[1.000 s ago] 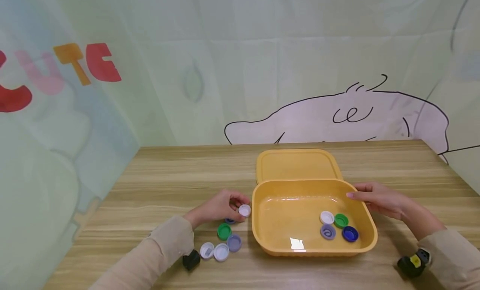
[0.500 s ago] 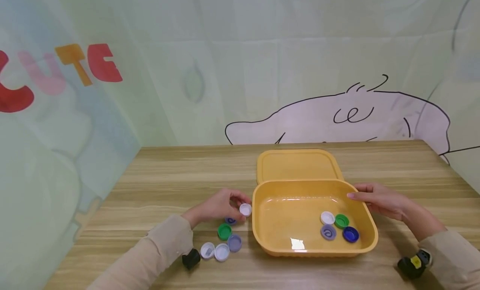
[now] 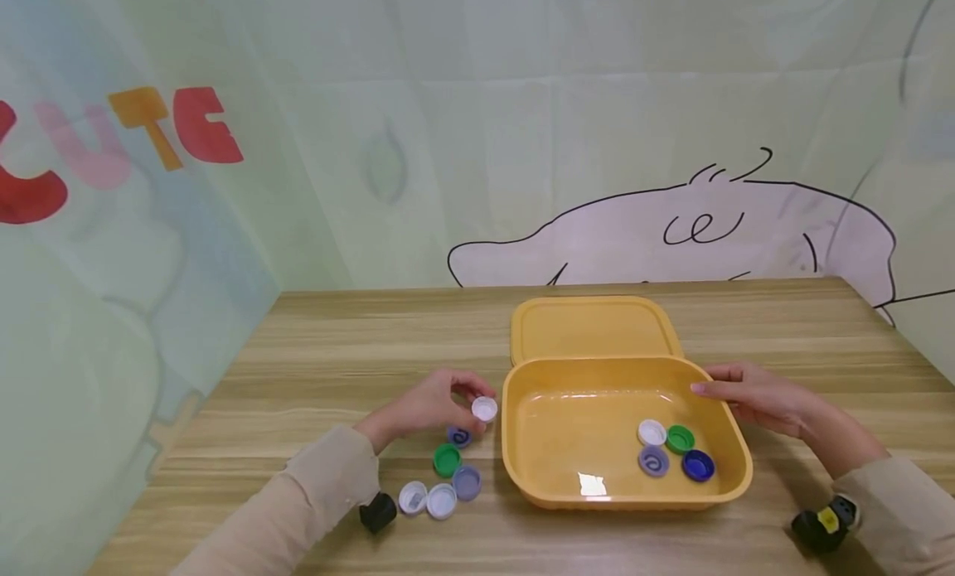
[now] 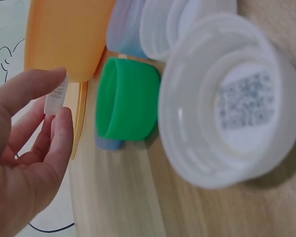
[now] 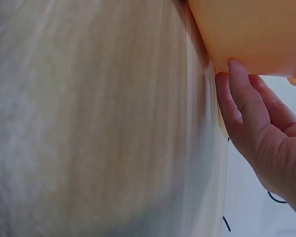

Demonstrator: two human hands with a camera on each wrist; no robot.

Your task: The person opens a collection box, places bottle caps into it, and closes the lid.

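Note:
My left hand (image 3: 434,406) pinches a white bottle cap (image 3: 484,409) between thumb and fingers, raised beside the left wall of the yellow plastic box (image 3: 515,476). In the left wrist view, that cap (image 4: 56,96) is seen edge-on. On the box's right side, my right hand (image 3: 764,399) holds the rim, thumb over the edge and fingers outside against the wall (image 5: 266,34). Inside the box lie a white cap (image 3: 652,433), a green cap (image 3: 680,438), a lilac cap (image 3: 653,461) and a dark blue cap (image 3: 698,466).
Left of the box, several caps lie on the wooden table (image 3: 358,336): a lilac one with a swirl (image 3: 458,436), a green one (image 3: 447,460), a plain lilac one (image 3: 467,482) and two white caps (image 3: 441,501). A yellow lid (image 3: 597,327) lies behind the box.
My left hand has lifted slightly with the white cap, uncovering more of the swirled lilac cap beneath. The right hand and the box have stayed in place.

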